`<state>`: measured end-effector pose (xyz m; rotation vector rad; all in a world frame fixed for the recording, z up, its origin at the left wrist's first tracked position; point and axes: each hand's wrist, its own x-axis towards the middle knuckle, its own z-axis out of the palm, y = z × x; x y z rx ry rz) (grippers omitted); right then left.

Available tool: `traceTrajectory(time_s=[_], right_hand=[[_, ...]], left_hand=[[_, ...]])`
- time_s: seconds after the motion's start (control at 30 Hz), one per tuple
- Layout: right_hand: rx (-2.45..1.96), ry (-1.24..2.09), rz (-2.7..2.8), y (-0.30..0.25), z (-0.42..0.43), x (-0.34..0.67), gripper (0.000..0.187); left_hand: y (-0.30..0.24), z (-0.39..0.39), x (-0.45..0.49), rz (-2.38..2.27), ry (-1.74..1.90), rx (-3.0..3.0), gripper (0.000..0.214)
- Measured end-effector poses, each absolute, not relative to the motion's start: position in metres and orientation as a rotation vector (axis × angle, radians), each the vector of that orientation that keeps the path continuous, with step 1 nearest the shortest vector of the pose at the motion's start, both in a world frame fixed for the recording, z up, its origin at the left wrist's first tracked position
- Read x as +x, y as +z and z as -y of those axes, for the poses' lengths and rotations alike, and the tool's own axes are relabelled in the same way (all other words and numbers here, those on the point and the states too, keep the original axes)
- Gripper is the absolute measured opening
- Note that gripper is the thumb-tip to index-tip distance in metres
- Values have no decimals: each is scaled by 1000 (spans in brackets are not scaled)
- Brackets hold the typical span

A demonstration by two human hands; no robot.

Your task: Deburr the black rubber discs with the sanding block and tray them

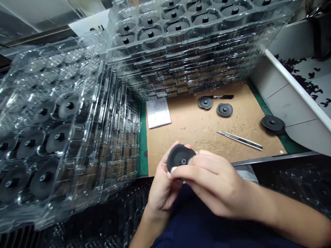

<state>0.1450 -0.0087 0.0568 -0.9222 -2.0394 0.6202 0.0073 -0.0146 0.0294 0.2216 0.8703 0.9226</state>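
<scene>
Near the bottom middle, a round black plastic disc [178,155] with a small raised hub is held tilted toward me. My left hand [161,187] grips it from behind and below, its fingertips showing over the top rim. Across the front reaches my right hand [214,179], closed, with a fingertip at the disc's lower edge and other fingers against its right side by the hub. Whether the right fingers also pinch something small is hidden. Beyond my hands, two similar discs, a left one [205,102] and a right one [224,109], lie on the cardboard sheet [191,127].
A utility knife [240,140], a black marker [221,96] and a printed paper pad [159,113] lie on the cardboard. More discs [272,124] sit stacked at right. Tall stacks of clear trays, one at left [98,137] and another behind [186,58], hold discs. A white bin [297,74] holds small black pieces.
</scene>
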Motion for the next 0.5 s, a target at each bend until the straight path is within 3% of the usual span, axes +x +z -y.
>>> traceTrajectory(time_s=[0.13,0.33,0.5], right_hand=[[-1021,738,2110,51,20,166,26],[-1021,498,2152,44,0,177,26],[-1145,838,1876,19,-25,180,25]], left_hand=[[28,13,2,-837,972,295,42],[23,11,-4,-794,903,251,38],[29,19,-8,-655,696,167,48]])
